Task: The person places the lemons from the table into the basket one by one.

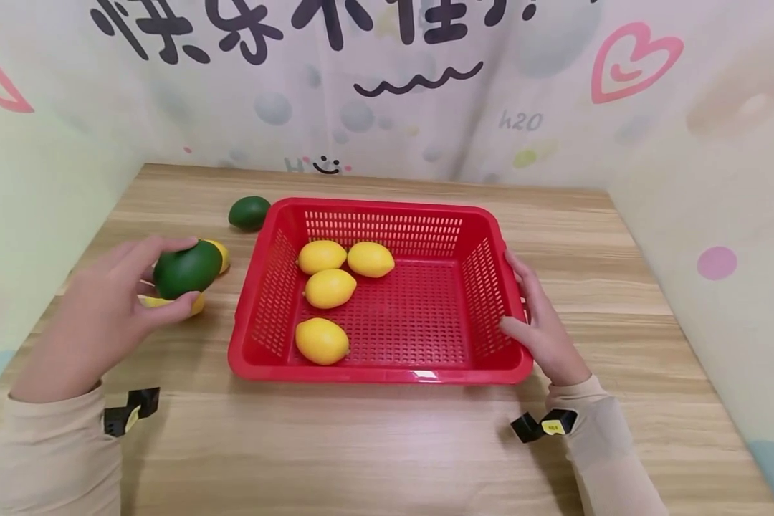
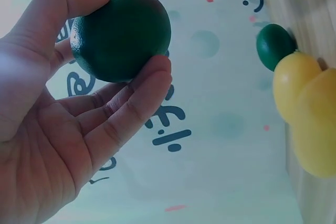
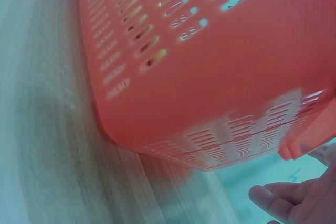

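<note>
My left hand (image 1: 112, 301) holds a dark green oval fruit (image 1: 189, 269), like an avocado, between thumb and fingers. In the left wrist view the green fruit (image 2: 123, 35) appears round and glossy, raised off the table. Behind and below it are two lemons (image 1: 221, 256), partly hidden by hand and fruit. A red plastic basket (image 1: 387, 375) stands in the middle, with several lemons (image 1: 322, 340) in its left half. My right hand (image 1: 545, 326) grips the basket's right rim, thumb over the edge and fingers along the outside.
A second dark green fruit (image 1: 249, 213) lies beside the basket's back left corner. The wooden table (image 1: 387, 444) meets a printed wall covering (image 1: 426, 129) at the back, with walls at both sides.
</note>
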